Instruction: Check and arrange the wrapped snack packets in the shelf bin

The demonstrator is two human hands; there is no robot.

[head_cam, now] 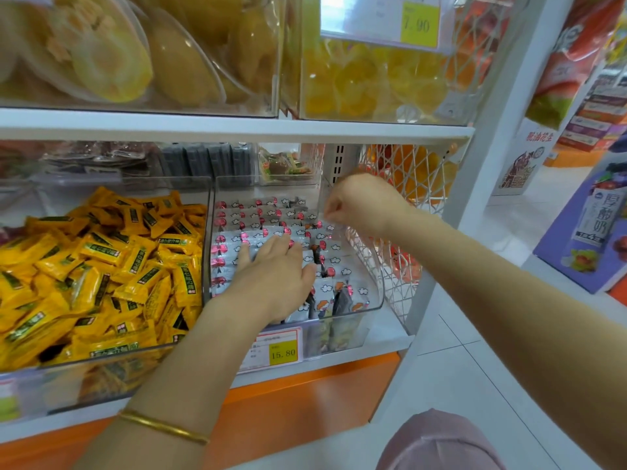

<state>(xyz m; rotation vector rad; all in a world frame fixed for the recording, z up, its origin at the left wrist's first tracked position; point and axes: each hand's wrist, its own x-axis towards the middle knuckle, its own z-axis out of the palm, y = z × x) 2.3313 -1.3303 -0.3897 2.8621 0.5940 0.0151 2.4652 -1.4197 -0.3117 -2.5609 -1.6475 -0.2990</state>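
Left hand (271, 271) flat, fingers straight, pressing on silver snack packets (261, 213). They lie crosswise in rows directly under and beyond it, inside the clear shelf bin (375, 301). Left is nearer. Right hand (356, 206) raised over bin's far right corner, fingers curled; whether it pinches anything, cannot tell.

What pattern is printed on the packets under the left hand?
Silvery wrapped snack packets: red shapes and white clouds, head view.

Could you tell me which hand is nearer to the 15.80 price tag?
Left. The left hand lies on the packets above the tag; the right hand is raised at the back right of the bin.
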